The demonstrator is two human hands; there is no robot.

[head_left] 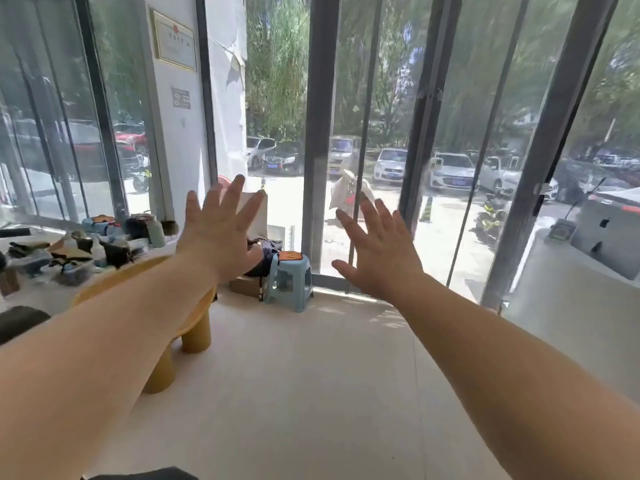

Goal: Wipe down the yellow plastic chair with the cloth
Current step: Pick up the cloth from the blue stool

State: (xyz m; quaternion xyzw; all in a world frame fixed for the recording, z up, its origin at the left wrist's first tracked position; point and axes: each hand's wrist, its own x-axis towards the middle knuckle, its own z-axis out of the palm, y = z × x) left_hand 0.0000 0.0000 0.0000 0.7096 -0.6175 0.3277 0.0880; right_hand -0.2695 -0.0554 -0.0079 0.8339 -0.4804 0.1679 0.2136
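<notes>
Hands came first in my view: my left hand [221, 230] and right hand [379, 251] were both held up at mid-frame, backs toward the camera, fingers spread wide and holding nothing. Neither touched any object.

The rounded yellow plastic chair with stubby cylindrical legs [194, 327] sat at the lower left of the frame, largely hidden behind my left forearm; only part of its curved rim and two legs showed. I could not pick out the wiping cloth anywhere for certain. The cluttered low surface [41, 292] at the left edge carried a jumble of dark fabric pieces and bottles, and the cloth may have been among them, but I could not tell.

I judged the wipe had not begun, so the step in hand was finding and taking up the cloth. To do it well I needed to tilt the camera down and left, get the chair fully in view, and gather the cloth flat in one hand while the other steadied the rim. The small light-blue plastic stool [289, 282] by the window stood well apart and was no obstacle.
</notes>
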